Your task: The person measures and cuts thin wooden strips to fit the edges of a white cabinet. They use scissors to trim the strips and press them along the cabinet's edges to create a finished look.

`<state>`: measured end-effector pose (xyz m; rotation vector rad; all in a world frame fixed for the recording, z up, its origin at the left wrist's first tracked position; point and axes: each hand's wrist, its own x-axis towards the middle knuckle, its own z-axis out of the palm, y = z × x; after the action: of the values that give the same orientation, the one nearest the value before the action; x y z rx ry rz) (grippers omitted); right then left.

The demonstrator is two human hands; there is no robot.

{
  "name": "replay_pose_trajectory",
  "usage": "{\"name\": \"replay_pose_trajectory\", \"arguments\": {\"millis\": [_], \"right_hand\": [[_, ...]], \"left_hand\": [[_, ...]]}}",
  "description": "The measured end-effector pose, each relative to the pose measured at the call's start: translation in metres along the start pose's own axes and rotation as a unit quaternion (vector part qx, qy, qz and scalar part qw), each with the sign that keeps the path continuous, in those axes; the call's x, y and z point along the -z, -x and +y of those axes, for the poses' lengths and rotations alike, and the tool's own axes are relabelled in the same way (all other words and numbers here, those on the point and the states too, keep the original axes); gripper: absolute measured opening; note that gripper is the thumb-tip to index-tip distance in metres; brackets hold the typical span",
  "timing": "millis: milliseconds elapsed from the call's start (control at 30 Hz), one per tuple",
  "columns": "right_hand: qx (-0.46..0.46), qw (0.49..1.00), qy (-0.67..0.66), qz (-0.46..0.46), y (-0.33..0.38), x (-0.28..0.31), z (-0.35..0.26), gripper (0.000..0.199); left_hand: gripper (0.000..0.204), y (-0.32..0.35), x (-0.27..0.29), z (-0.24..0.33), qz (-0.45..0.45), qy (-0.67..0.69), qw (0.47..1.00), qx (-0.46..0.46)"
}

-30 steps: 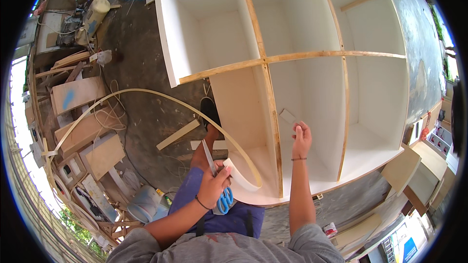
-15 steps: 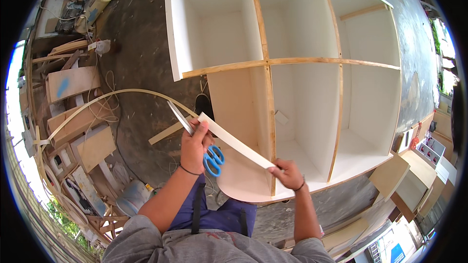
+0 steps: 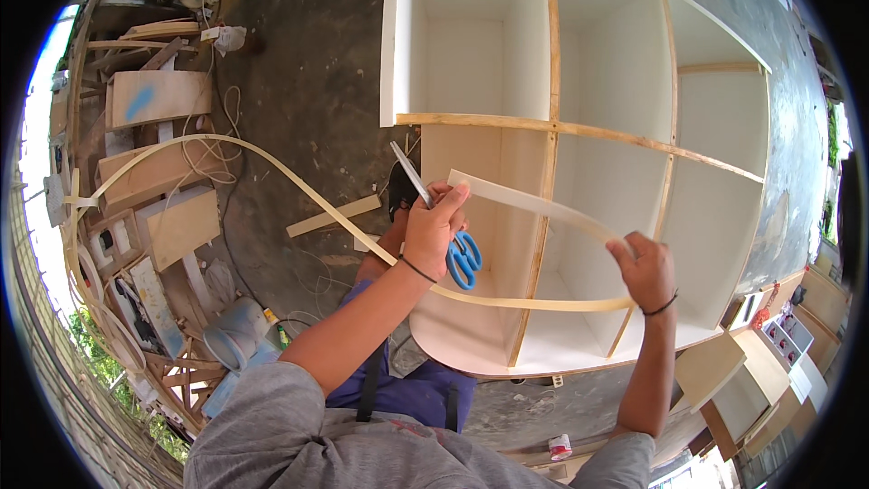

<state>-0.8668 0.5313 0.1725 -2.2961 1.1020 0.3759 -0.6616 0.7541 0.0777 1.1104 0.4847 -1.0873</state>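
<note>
A thin edging strip (image 3: 534, 206), judged light and bendy, is pinched near both ends; left hand (image 3: 434, 226) fingers also clamp blue scissors (image 3: 460, 258); right hand (image 3: 644, 267) fingers are closed on the strip.

A dark, stained concrete floor (image 3: 308, 100) lies in daylight. A white shelf cabinet (image 3: 625, 127) with bare wooden front edges lies on it (compartments facing up). Wood boards and offcuts (image 3: 154, 154) crowd the left side.
</note>
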Motion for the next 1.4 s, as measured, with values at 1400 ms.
{"name": "replay_pose_trajectory", "arguments": {"millis": [1400], "right_hand": [[0.135,0.984,0.11,-0.041,-0.182,-0.063,-0.031,0.044]], "left_hand": [[0.024,-0.128,0.035,0.011,0.209,0.042,0.969,-0.127]]}}
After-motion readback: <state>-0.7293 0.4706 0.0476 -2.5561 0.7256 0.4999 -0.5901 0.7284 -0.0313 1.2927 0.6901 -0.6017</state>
